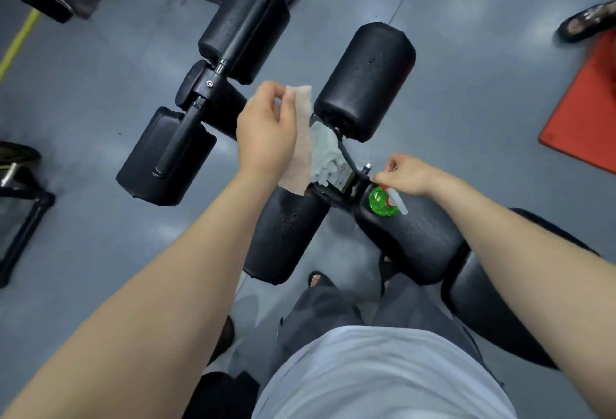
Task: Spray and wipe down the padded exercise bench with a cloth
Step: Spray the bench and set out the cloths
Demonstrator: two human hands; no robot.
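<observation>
Pale shirt (pixel 383 375) and two bare forearms lowest in view. Left hand (pixel 266 131), grip pinching one beige cloth (pixel 301 145) by its top, beside one whitish cloth (pixel 325 151) on the frame. Right hand (pixel 405 173), grip curled round one green spray bottle (pixel 383 201) standing at the front edge of the padded tabletop (pixel 416 241). Four black roller pads (pixel 365 81) ahead. Open grey floor (pixel 483 101) either side; one red mat (pixel 586 118) at right edge.

Left hand (pixel 266 131) pinches cloth (pixel 301 148); right hand (pixel 405 173) holds spray bottle (pixel 383 202).
</observation>
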